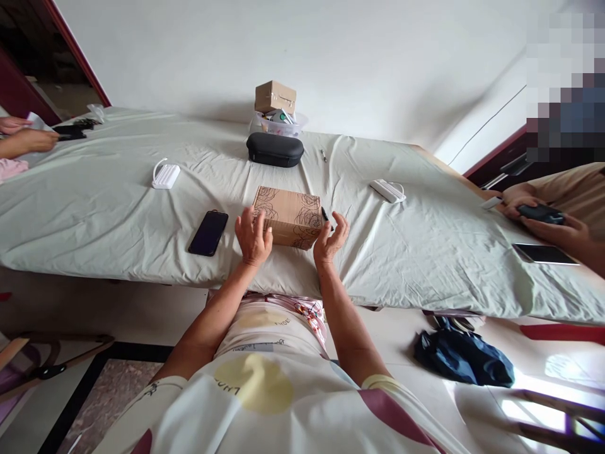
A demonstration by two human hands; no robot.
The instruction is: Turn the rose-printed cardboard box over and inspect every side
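A small brown cardboard box [289, 214] printed with dark rose outlines lies on the cloth-covered table [118, 214], close to its near edge. My left hand [253, 237] is raised at the box's left end, fingers spread and open, holding nothing. My right hand [331, 238] hovers at the box's right end with fingers loosely curled and apart, also holding nothing. Both hands are beside the box; whether they touch it I cannot tell. A dark pen-like thing [326, 216] shows just behind the box's right corner.
A black phone [208, 232] lies left of the box. Behind it sit a black zip case [275, 149], a clear tub [278, 124] and a taped carton [275, 96]. Two white devices [165, 174] [387, 190] flank them. Other people's hands [28, 140] [543, 217] work at both ends.
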